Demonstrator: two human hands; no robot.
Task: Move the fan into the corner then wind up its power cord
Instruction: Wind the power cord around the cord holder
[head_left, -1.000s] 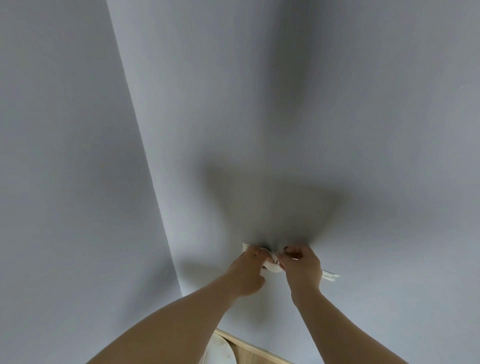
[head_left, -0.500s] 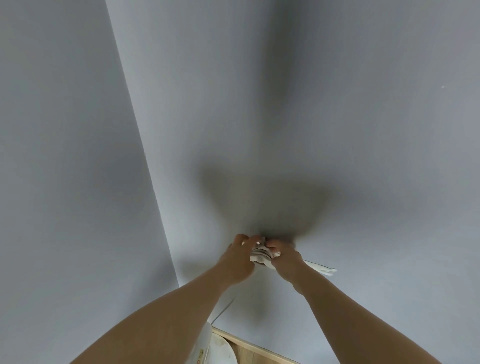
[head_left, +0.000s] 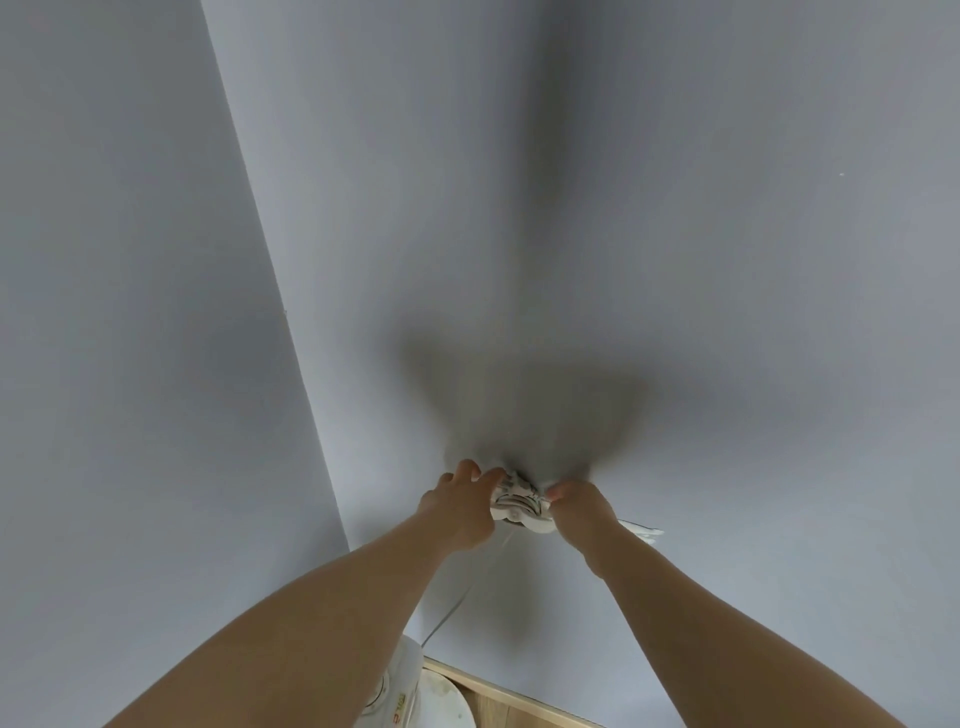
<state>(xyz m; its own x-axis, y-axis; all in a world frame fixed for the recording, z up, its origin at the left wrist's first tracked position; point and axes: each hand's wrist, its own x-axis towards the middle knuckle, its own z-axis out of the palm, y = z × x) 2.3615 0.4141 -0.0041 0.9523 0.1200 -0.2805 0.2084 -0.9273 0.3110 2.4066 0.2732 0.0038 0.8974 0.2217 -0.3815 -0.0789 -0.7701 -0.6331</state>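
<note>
Both hands are raised against the pale grey wall (head_left: 701, 234), close to the corner (head_left: 291, 338) where it meets the left wall. Between them is the bundle of white power cord (head_left: 517, 501), wound into several loops. The left hand (head_left: 462, 506) grips the left side of the bundle with curled fingers. The right hand (head_left: 582, 506) pinches the right side between thumb and fingertips. A white end piece (head_left: 644, 531) sticks out to the right past the right wrist; I cannot tell what it is. One loose strand (head_left: 457, 597) hangs from the bundle down toward the white fan (head_left: 408, 675). The fan stands at the near bottom edge, by the corner, partly hidden by the left forearm. A strip of wooden floor (head_left: 498, 709) shows beside it.
</note>
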